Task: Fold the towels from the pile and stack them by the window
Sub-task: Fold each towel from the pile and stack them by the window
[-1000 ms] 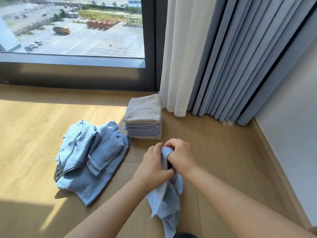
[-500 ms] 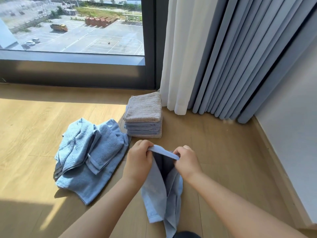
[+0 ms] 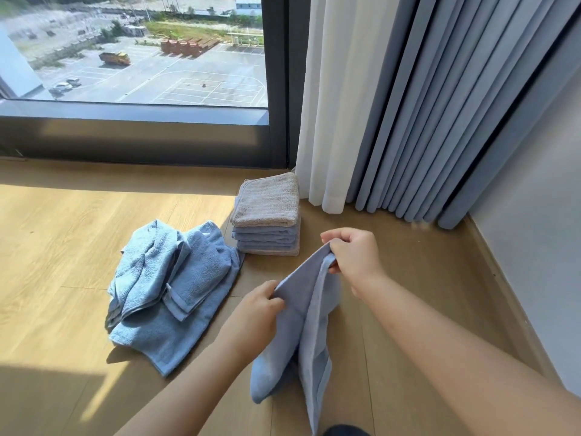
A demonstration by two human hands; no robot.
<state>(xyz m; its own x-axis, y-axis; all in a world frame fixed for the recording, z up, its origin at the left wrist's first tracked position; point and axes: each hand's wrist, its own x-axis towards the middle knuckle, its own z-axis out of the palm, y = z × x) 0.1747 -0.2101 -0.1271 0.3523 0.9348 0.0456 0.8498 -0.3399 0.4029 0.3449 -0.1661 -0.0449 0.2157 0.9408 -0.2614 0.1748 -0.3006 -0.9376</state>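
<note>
The left hand (image 3: 257, 305) and the right hand (image 3: 355, 259) each pinch the top edge of a blue towel (image 3: 301, 325), which hangs between them, not yet folded. Just beyond them a neat stack (image 3: 267, 215) sits by the window (image 3: 141, 64). To their left a rumpled pile (image 3: 169, 291) waits.

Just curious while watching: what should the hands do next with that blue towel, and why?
Probably pull the hands apart to stretch the top edge straight. The left hand and right hand each pinch the upper edge of the blue towel, which hangs bunched and creased, too rumpled to fold neatly.
</note>
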